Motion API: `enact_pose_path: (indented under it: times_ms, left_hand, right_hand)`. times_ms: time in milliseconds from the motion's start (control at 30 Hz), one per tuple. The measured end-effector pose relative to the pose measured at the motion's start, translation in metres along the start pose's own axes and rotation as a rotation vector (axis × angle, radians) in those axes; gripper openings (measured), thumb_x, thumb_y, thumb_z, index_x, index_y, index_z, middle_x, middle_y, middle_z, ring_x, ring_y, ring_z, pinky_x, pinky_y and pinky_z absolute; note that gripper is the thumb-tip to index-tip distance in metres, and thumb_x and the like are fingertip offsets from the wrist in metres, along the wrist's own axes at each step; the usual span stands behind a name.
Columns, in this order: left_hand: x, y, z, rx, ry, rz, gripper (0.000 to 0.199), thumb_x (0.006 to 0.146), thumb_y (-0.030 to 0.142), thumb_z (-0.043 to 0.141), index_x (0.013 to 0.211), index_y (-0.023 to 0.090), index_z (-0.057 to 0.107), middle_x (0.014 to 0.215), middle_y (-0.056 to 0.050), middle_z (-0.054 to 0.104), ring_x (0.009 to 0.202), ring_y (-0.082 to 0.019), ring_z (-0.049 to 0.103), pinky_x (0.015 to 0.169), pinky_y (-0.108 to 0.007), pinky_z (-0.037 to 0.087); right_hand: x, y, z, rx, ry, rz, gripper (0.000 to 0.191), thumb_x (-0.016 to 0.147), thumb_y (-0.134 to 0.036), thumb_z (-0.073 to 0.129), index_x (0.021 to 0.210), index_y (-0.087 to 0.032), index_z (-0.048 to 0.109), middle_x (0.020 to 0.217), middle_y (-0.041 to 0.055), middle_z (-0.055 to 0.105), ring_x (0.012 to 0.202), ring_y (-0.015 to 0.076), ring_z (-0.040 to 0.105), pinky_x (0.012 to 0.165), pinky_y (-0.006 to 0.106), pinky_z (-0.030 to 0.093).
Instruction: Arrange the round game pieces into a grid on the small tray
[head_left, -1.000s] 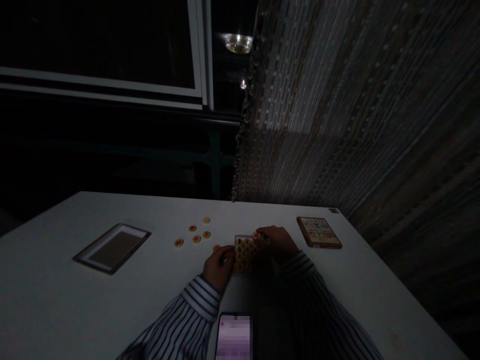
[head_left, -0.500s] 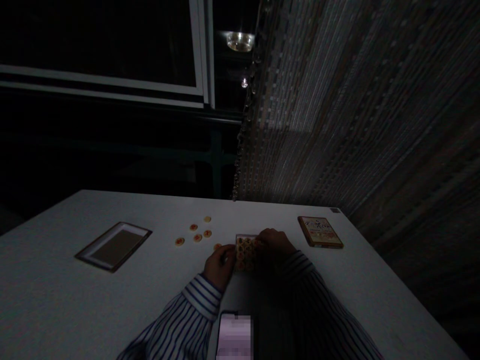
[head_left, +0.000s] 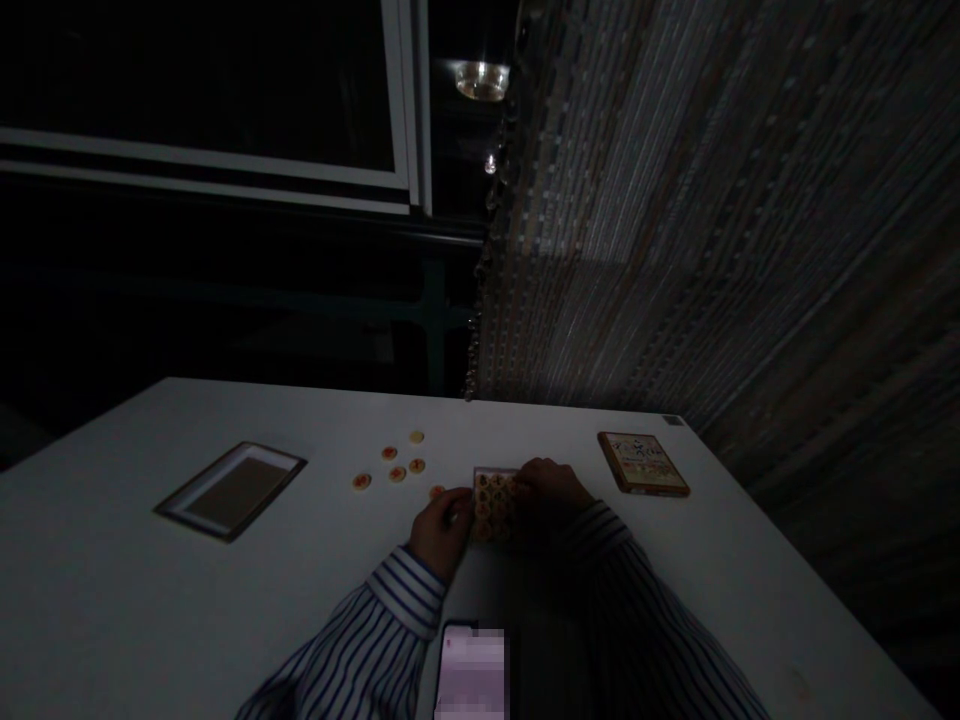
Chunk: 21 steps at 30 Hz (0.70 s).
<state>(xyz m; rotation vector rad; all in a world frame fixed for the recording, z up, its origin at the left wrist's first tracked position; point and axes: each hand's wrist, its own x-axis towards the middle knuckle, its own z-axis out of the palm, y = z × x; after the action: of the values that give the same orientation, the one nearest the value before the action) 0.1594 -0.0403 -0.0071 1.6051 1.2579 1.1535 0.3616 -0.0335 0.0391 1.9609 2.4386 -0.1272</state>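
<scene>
A small tray of round wooden pieces (head_left: 493, 505) lies on the white table in front of me, its pieces marked with dark and red characters. My left hand (head_left: 442, 533) is curled at the tray's left edge, thumb and forefinger pressed against it. My right hand (head_left: 553, 487) lies over the tray's right side, its fingertips at the upper right pieces and partly in shadow. Several loose round pieces (head_left: 397, 474) lie left of the tray, one of them (head_left: 436, 492) close beside my left hand.
An open box part (head_left: 232, 490) lies on the left of the white table (head_left: 315, 620). A printed box lid (head_left: 643, 464) is at the right. A lit phone (head_left: 471, 675) lies at the near edge. A beaded curtain (head_left: 637, 200) hangs behind the table.
The view has shifted very slightly. Both hands stay at the tray with almost no visible movement.
</scene>
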Motion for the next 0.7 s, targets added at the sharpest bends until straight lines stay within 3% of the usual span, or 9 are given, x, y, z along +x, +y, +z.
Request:
enact_pose_path:
  times_ms: [300, 700]
  left_hand:
    - [0.0, -0.006, 0.002, -0.013, 0.016, 0.028, 0.025, 0.07, 0.033, 0.054, 0.084, 0.017, 0.066, 0.08, -0.006, 0.069, 0.074, -0.018, 0.064, 0.069, -0.029, 0.051]
    - [0.001, -0.01, 0.003, 0.047, -0.017, 0.035, 0.027, 0.072, 0.034, 0.051, 0.088, 0.016, 0.065, 0.081, -0.006, 0.068, 0.075, -0.017, 0.063, 0.07, -0.03, 0.05]
  right_hand:
    - [-0.001, 0.001, -0.002, 0.009, 0.014, -0.008, 0.028, 0.083, -0.035, 0.044, 0.102, -0.024, 0.061, 0.106, 0.0057, 0.06, 0.096, 0.02, 0.053, 0.074, 0.03, 0.039]
    - [0.0, -0.004, -0.004, -0.019, -0.06, 0.008, 0.029, 0.083, -0.037, 0.041, 0.101, -0.026, 0.062, 0.108, 0.005, 0.059, 0.097, 0.0207, 0.052, 0.075, 0.031, 0.04]
